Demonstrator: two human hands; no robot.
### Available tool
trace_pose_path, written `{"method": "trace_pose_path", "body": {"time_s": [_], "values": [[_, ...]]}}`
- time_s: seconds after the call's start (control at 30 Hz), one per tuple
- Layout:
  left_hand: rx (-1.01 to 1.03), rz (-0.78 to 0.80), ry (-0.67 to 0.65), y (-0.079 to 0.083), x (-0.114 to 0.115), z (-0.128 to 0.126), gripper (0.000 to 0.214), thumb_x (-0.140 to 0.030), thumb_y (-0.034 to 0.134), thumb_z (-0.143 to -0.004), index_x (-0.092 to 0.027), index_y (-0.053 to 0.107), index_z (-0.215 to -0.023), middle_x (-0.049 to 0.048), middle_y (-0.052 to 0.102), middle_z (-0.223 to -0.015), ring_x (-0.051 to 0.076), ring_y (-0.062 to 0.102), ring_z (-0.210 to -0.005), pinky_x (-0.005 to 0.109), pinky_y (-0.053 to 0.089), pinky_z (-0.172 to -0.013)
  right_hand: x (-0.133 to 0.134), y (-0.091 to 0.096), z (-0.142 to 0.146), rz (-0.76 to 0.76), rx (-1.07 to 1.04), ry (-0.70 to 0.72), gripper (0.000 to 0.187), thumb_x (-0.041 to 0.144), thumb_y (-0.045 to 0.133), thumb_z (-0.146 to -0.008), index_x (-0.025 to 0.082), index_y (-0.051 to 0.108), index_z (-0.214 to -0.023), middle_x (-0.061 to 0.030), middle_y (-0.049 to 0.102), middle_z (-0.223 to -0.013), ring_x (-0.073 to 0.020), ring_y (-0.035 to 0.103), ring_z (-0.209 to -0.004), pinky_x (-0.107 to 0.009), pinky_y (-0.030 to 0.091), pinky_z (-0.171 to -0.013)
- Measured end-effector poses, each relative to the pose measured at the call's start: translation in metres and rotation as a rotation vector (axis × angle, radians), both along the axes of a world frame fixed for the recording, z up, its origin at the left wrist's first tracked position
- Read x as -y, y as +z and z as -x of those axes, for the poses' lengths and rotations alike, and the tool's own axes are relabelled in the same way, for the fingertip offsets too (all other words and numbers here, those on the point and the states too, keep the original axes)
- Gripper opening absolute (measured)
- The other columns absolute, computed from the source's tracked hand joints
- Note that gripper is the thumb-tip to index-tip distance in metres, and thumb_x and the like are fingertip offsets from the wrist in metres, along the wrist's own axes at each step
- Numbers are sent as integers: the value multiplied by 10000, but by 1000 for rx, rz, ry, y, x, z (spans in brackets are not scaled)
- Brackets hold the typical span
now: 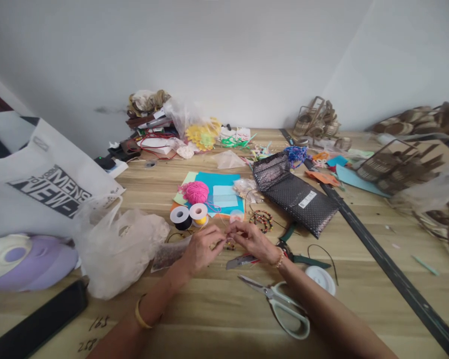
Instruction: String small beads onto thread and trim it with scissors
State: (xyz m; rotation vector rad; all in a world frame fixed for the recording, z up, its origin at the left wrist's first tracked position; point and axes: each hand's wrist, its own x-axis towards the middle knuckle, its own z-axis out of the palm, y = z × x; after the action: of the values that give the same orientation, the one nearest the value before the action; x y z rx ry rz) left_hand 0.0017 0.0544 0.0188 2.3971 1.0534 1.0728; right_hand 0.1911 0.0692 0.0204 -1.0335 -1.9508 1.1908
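Note:
My left hand point(202, 247) and my right hand point(251, 239) meet over the wooden table point(217, 309), fingertips pinched together on small beads point(229, 244) and thin thread too fine to make out clearly. Just beyond the hands lie two thread spools point(189, 215), one black and one yellow, and a beaded bracelet point(261, 219). A small bag of beads point(168, 255) rests under my left hand. A utility knife point(241, 261) lies right below my right hand.
White-handled scissors point(284, 304) lie near my right forearm, with green pliers point(303, 257) and a white spool point(321, 277) beside them. Pink yarn point(195, 191) sits on blue felt point(219, 192). A black mailer bag point(294, 194), plastic bags point(115, 247) and wicker baskets point(396, 164) surround.

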Motion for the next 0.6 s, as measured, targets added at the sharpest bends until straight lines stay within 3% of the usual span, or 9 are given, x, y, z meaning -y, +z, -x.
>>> {"method": "trace_pose_path", "body": {"time_s": [0.17,0.6], "values": [[-46,-132,25,-6,2,0,156,-115,517,-849,-152,657,-792,58,643,-794,129,626,-735,226,520,-689,-1,-4,0,44,-46,42,165,206,526,-858,128,660,-917,-35,667,-816,-139,585,-740,-234,460,-648],[10,-228,21,-9,3,-2,143,-127,523,-862,-158,658,-830,53,657,-779,114,631,-708,205,530,-680,-2,-5,-1,92,-140,42,163,277,597,-826,124,653,-832,-25,643,-766,-128,555,-697,-236,447,-643]]}}
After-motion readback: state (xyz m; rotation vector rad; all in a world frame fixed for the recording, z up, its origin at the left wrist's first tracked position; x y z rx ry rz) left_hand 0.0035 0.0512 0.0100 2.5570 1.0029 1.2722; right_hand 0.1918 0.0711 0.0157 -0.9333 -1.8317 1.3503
